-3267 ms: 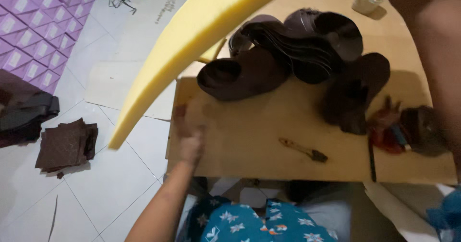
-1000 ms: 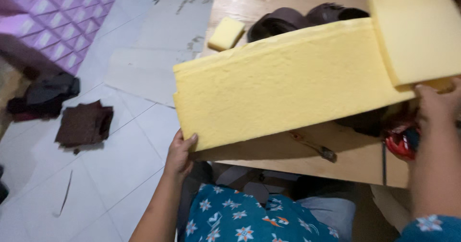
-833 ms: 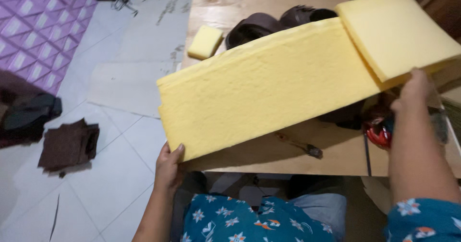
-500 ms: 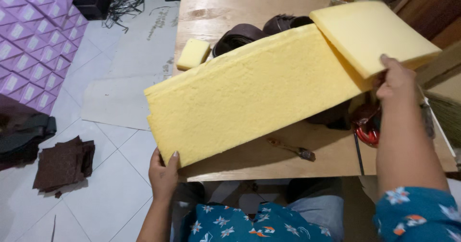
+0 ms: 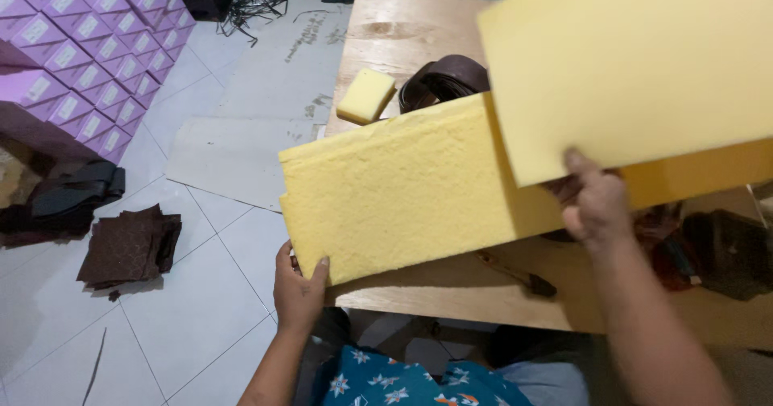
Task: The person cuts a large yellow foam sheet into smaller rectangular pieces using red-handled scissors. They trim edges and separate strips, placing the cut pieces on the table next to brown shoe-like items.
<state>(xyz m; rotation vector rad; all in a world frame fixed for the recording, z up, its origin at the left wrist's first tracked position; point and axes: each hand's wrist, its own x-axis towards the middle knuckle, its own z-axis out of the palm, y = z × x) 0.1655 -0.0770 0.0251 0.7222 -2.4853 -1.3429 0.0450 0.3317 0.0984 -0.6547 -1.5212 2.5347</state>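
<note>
While the left hand clamped the lower corner of a long porous yellow foam slab above the wooden table, the right hand pinched its far end, where a smoother foam sheet overlapped. A small foam block lay beside dark leather straps. Purple boxes stood stacked on the tiled floor, near brown leather pieces.

A wooden worktop carries a small yellow foam block, dark brown leather pieces and a small brush, lower right.
</note>
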